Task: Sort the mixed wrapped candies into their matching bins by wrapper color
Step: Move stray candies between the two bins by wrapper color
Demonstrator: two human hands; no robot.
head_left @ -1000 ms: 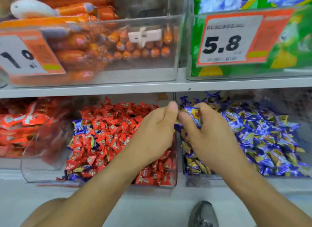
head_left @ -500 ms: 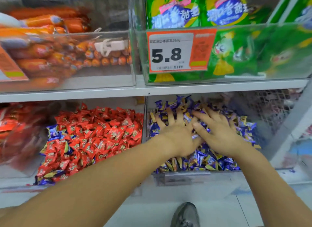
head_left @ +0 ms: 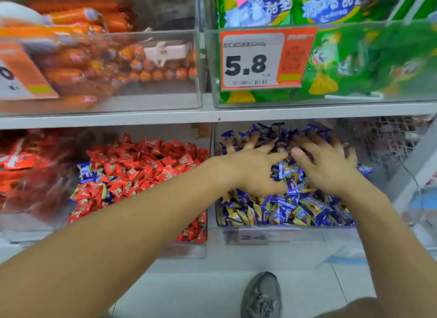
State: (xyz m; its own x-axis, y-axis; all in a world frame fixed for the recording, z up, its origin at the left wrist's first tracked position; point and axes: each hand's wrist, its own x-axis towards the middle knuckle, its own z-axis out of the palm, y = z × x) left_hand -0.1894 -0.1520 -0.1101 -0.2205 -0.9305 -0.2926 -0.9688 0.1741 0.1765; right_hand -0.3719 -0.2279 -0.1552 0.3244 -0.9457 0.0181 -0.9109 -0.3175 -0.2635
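Both hands lie spread on the heap of blue-wrapped candies in the clear right-hand bin on the lower shelf. My left hand presses flat with its fingers pushed into the pile. My right hand rests beside it, fingers straight and splayed, its far fingertips blurred. To the left, the neighbouring clear bin holds red-wrapped candies, with several blue-wrapped candies mixed in along its left side.
A grey shelf edge runs just above the bins. Above it stand a bin of orange sausages and a bin of green bags with a 5.8 price tag. Red packets lie far left. My shoe shows below.
One second ago both hands pinched a blue candy at the divider between the bins. They have since moved right into the blue bin, let it go and spread flat on the pile.
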